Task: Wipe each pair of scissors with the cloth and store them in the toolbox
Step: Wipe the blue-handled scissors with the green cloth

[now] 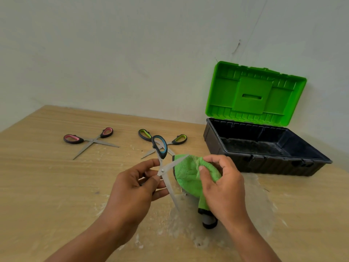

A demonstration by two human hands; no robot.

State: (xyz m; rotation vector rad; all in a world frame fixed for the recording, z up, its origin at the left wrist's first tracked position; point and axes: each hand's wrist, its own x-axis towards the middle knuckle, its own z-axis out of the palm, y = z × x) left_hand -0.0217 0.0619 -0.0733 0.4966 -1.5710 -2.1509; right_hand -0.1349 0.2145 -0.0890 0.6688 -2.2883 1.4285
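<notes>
Currently left hand [136, 186] pinched the blue-handled scissors [162, 170] near the pivot, opened wide above the table [56, 186]; right hand [224, 184] gripped the soft cloth [187, 176]. Steel judged stiff, slick, sharp-edged; safest hold is the handle [160, 146].

A light wood-grain table [47, 186] stood against a pale plastered wall [132, 44] marked by a thin dark crack [237, 46]; whitish scuffed patches [261, 197] mottled the tabletop.

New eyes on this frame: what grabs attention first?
The toolbox at back right, its bright green lid raised, stands out most. At centre, the left hand holds open blue-handled scissors while the right hand grips a green cloth by one blade. Behind, pink-handled scissors and green-handled scissors lie on the table.
</notes>
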